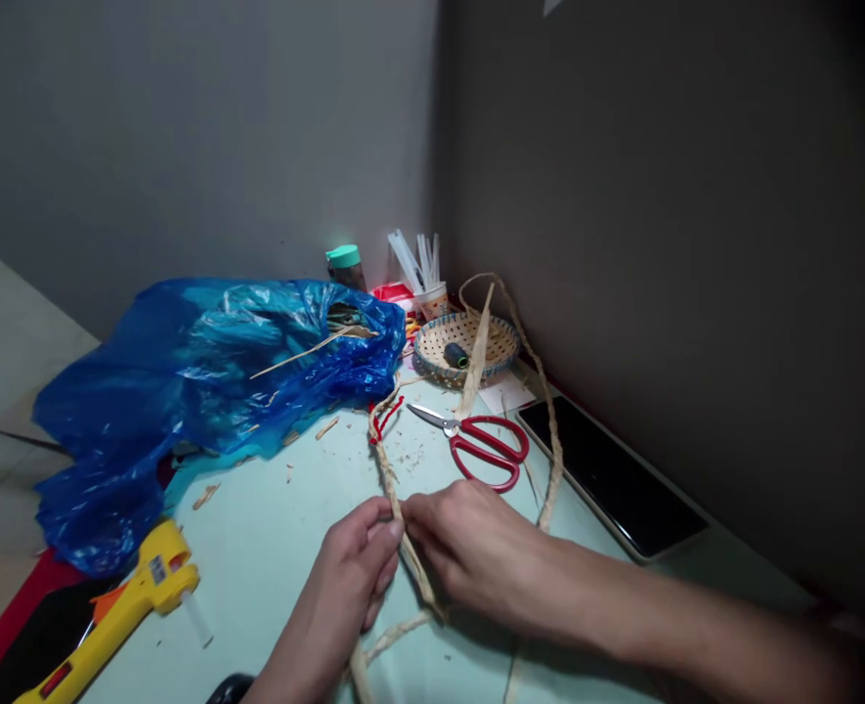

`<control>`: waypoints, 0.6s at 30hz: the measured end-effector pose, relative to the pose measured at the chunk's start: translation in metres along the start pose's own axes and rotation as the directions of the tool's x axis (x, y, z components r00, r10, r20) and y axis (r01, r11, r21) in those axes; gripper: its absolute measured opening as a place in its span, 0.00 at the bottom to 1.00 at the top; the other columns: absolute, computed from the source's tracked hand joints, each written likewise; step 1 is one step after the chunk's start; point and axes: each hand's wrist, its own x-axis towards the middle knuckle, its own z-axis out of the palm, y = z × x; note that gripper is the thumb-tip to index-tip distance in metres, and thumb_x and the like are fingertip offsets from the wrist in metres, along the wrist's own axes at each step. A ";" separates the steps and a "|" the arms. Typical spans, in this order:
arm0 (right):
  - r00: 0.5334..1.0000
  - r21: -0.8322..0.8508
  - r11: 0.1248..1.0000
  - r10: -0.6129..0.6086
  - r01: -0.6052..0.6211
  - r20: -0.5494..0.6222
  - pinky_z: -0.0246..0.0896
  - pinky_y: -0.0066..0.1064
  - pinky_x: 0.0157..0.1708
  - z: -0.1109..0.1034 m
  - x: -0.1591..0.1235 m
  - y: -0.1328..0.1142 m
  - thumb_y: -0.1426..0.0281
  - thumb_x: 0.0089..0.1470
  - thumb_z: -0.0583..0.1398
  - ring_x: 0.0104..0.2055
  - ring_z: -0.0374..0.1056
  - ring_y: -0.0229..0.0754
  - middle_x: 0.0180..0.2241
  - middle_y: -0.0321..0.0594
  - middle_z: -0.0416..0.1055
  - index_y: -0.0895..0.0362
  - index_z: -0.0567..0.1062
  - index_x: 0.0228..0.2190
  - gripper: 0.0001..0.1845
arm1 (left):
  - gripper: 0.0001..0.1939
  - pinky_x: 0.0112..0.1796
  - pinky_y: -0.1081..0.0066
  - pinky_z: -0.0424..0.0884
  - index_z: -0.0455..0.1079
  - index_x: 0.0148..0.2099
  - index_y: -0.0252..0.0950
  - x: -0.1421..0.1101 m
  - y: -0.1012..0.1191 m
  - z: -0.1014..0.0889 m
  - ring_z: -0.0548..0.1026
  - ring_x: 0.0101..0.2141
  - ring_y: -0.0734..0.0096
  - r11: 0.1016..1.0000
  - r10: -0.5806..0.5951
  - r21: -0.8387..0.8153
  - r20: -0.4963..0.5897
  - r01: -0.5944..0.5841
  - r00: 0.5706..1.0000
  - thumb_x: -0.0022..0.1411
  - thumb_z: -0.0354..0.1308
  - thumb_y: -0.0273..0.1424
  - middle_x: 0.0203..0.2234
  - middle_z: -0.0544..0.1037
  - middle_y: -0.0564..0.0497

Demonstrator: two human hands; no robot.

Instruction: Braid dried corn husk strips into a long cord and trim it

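Observation:
A pale braided cord of dried plant fibre (386,467) runs down the table toward me, with a red string (386,420) tied round its upper part. My left hand (363,552) pinches the cord between thumb and fingers from the left. Close against it on the right, my right hand (457,538) has its fingers closed on the same cord; its fingertips are partly hidden. Below the hands, loose strands hang from the cord. Beyond my right hand lie scissors with red handles (487,450), their blades pointing left.
A blue plastic bag (204,362) holding dried fibre lies at the left, a yellow glue gun (139,596) nearer me. Behind the scissors stand a shallow woven basket (501,342), a cup of glue sticks (432,301) and a green-lidded bottle (344,259). A black-screened tablet (612,479) lies right.

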 end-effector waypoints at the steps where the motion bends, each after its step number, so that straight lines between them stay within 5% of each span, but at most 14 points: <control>1: 1.000 -0.138 0.990 0.000 -0.003 -0.022 0.39 0.30 0.21 0.001 -0.002 -0.003 0.75 0.52 0.52 0.22 0.64 0.39 0.24 0.44 0.74 0.60 0.74 0.31 0.11 | 0.13 0.17 0.79 0.44 0.66 0.35 0.35 0.000 -0.001 0.000 0.49 0.16 0.82 0.999 0.026 0.035 -0.025 -0.025 0.999 0.58 0.58 0.41 0.14 0.55 0.61; 4: 0.999 -0.332 0.943 -0.040 0.029 -0.025 0.33 0.33 0.21 0.000 -0.004 -0.009 0.75 0.50 0.52 0.20 0.64 0.41 0.23 0.46 0.73 0.60 0.73 0.30 0.10 | 0.16 0.22 0.78 0.55 0.66 0.25 0.34 0.002 -0.004 -0.001 0.58 0.19 0.78 0.982 0.116 0.157 -0.067 -0.104 0.991 0.57 0.59 0.40 0.13 0.61 0.57; 9: 0.999 -0.289 0.957 -0.007 0.017 0.035 0.35 0.32 0.19 -0.013 -0.003 -0.013 0.69 0.55 0.52 0.20 0.65 0.40 0.21 0.43 0.72 0.59 0.73 0.28 0.12 | 0.17 0.28 0.74 0.62 0.67 0.24 0.34 0.006 -0.004 -0.003 0.67 0.22 0.70 0.959 0.175 0.239 -0.062 -0.155 0.983 0.55 0.60 0.42 0.16 0.70 0.52; 18: 0.996 0.030 0.998 -0.065 0.063 0.063 0.46 0.24 0.22 -0.023 0.004 0.001 0.64 0.61 0.50 0.23 0.61 0.34 0.22 0.37 0.70 0.60 0.73 0.27 0.17 | 0.17 0.19 0.77 0.48 0.70 0.27 0.34 0.004 -0.004 -0.005 0.54 0.18 0.80 0.992 0.113 0.074 -0.151 -0.103 0.982 0.48 0.65 0.44 0.16 0.63 0.57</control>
